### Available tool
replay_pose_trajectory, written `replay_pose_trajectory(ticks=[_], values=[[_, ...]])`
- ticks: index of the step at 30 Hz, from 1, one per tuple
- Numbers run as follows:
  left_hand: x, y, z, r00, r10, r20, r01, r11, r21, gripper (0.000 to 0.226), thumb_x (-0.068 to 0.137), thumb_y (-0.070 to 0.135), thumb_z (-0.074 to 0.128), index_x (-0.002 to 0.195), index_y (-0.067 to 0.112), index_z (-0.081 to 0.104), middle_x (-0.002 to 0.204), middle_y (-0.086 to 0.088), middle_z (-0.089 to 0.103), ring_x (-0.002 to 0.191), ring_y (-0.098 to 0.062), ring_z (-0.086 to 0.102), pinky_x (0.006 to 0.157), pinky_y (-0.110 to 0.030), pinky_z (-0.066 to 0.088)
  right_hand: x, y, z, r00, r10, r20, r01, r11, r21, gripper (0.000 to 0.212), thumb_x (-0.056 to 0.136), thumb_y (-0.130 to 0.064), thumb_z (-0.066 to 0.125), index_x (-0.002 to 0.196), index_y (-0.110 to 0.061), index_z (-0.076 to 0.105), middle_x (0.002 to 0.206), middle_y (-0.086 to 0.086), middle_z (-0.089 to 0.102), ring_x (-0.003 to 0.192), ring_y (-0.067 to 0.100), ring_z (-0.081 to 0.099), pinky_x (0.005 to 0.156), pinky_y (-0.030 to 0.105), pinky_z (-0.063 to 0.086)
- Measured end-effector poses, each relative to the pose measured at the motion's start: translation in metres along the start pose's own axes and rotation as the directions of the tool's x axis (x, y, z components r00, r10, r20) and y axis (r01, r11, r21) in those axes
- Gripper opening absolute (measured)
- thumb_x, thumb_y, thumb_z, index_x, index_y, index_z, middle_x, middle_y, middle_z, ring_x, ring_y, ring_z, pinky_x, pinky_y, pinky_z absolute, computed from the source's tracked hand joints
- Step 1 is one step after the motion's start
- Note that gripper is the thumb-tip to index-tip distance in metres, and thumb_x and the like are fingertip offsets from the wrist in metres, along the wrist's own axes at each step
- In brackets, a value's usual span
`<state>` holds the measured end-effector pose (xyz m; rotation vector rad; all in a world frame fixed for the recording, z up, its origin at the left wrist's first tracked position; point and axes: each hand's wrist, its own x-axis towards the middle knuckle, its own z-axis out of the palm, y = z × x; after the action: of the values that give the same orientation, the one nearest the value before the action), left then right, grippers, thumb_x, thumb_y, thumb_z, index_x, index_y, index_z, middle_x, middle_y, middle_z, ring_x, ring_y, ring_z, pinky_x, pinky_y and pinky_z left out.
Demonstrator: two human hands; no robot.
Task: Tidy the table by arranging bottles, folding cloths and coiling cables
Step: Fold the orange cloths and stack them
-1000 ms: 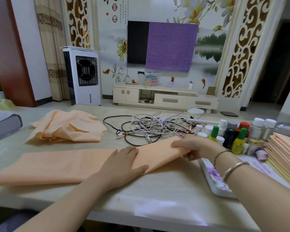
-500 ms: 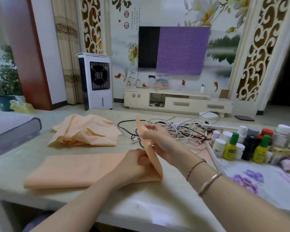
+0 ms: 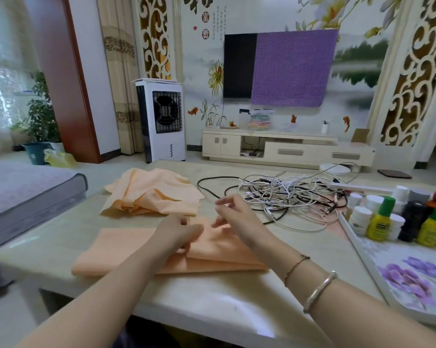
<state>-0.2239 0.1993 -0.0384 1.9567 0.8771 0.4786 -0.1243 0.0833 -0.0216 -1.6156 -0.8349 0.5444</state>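
Observation:
A peach cloth [image 3: 126, 249] lies on the pale table [image 3: 211, 297], its right end folded back over the middle. My left hand [image 3: 179, 234] rests on the cloth at the fold, with its fingers bent against the doubled layer. Just above the folded part hovers my right hand [image 3: 237, 217], fingers spread and blurred, holding nothing. A crumpled pile of peach cloths [image 3: 156, 194] sits behind. A tangle of white and black cables [image 3: 287, 194] lies at mid-table. Several small bottles [image 3: 385, 219] stand at the right.
The bottles stand on a white tray with purple flowers [image 3: 362, 249] at the table's right side. A grey cushion [image 3: 23, 194] lies beyond the left edge. A fan unit and a TV stand are across the room.
My right hand carried the cloth's right end up and over to the left, laid it on the middle, then let go. My left hand stayed on the fold.

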Motion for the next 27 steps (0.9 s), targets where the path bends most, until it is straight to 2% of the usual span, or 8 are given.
replay_pose_trajectory(ticks=[3, 7, 10, 15, 18, 21, 24, 27], values=[[0.003, -0.008, 0.002, 0.999, 0.04, -0.014, -0.039, 0.998, 0.043, 0.034, 0.081, 0.01, 0.062, 0.053, 0.014, 0.042, 0.045, 0.002, 0.041, 0.033, -0.005, 0.041, 0.04, -0.015, 0.034, 0.004, 0.008, -0.009, 0.982, -0.189, -0.013, 0.17, 0.91, -0.377, 0.019, 0.09, -0.013, 0.049, 0.108, -0.016, 0.057, 0.099, 0.003, 0.063, 0.097, 0.018, 0.058, 0.085, 0.03, 0.043], [0.007, -0.012, 0.0, 1.0, 0.015, -0.019, -0.014, 0.999, 0.039, 0.031, 0.082, 0.009, 0.059, 0.055, 0.014, 0.046, 0.051, -0.003, 0.045, 0.05, -0.017, 0.044, 0.053, -0.025, 0.036, 0.006, 0.025, -0.001, 0.963, -0.124, 0.238, 0.256, 0.684, -0.683, 0.037, 0.098, -0.03, 0.041, 0.133, -0.02, 0.048, 0.134, 0.005, 0.053, 0.127, 0.021, 0.045, 0.103, 0.033, 0.035], [0.011, -0.015, 0.002, 1.0, -0.004, -0.027, 0.006, 0.996, 0.085, 0.028, 0.087, 0.01, 0.055, 0.062, 0.015, 0.046, 0.058, -0.005, 0.044, 0.062, -0.02, 0.045, 0.061, -0.03, 0.036, 0.001, 0.032, 0.01, 0.947, -0.061, 0.316, 0.293, 0.573, -0.766, 0.047, 0.101, -0.037, 0.033, 0.145, -0.019, 0.034, 0.15, 0.006, 0.037, 0.143, 0.021, 0.023, 0.115, 0.038, 0.02], [0.018, -0.018, 0.001, 0.998, -0.038, -0.054, 0.043, 0.995, 0.093, 0.02, 0.087, 0.013, 0.055, 0.068, 0.016, 0.048, 0.065, -0.005, 0.046, 0.068, -0.021, 0.046, 0.067, -0.031, 0.04, -0.003, 0.037, 0.02, 0.948, -0.016, 0.319, 0.279, 0.526, -0.804, 0.058, 0.1, -0.045, 0.028, 0.152, -0.021, 0.016, 0.161, 0.002, 0.01, 0.148, 0.018, 0.002, 0.119, 0.043, 0.003], [0.016, -0.018, -0.001, 0.996, -0.053, -0.073, 0.052, 0.998, -0.016, 0.012, 0.087, 0.012, 0.058, 0.075, 0.013, 0.056, 0.072, -0.004, 0.057, 0.071, -0.02, 0.054, 0.07, -0.031, 0.047, -0.004, 0.041, 0.022, 0.945, 0.003, 0.327, 0.288, 0.461, -0.839, 0.062, 0.099, -0.048, 0.027, 0.153, -0.023, 0.01, 0.162, 0.001, 0.003, 0.148, 0.018, -0.003, 0.118, 0.046, -0.001], [0.01, -0.024, -0.017, 0.991, -0.073, -0.116, 0.056, 0.988, -0.142, 0.009, 0.088, 0.008, 0.057, 0.096, 0.009, 0.059, 0.085, -0.008, 0.063, 0.075, -0.02, 0.061, 0.077, -0.036, 0.054, -0.005, 0.042, 0.022, 0.944, 0.034, 0.329, 0.282, 0.433, -0.856, 0.064, 0.097, -0.054, 0.026, 0.153, -0.03, 0.005, 0.162, -0.001, -0.001, 0.148, 0.018, -0.008, 0.116, 0.053, -0.003], [0.0, -0.045, -0.052, 0.94, 0.087, -0.331, 0.02, 0.952, 0.306, 0.018, 0.088, 0.016, 0.056, 0.107, 0.015, 0.056, 0.108, -0.005, 0.06, 0.096, -0.022, 0.054, 0.084, -0.032, 0.043, -0.005, 0.039, 0.024, 0.937, 0.076, 0.341, 0.284, 0.402, -0.871, 0.065, 0.095, -0.059, 0.024, 0.152, -0.038, 0.001, 0.162, -0.001, -0.004, 0.148, 0.021, -0.01, 0.114, 0.059, -0.004], [-0.019, -0.061, -0.084, 0.886, 0.044, -0.462, 0.265, 0.769, 0.582, 0.043, 0.088, 0.036, 0.057, 0.125, 0.015, 0.045, 0.13, -0.009, 0.045, 0.118, -0.034, 0.043, 0.097, -0.042, 0.038, -0.005, 0.036, 0.025, 0.933, 0.099, 0.346, 0.288, 0.371, -0.883, 0.064, 0.094, -0.062, 0.023, 0.151, -0.042, 0.001, 0.162, 0.0, -0.006, 0.148, 0.023, -0.011, 0.113, 0.062, -0.004]])
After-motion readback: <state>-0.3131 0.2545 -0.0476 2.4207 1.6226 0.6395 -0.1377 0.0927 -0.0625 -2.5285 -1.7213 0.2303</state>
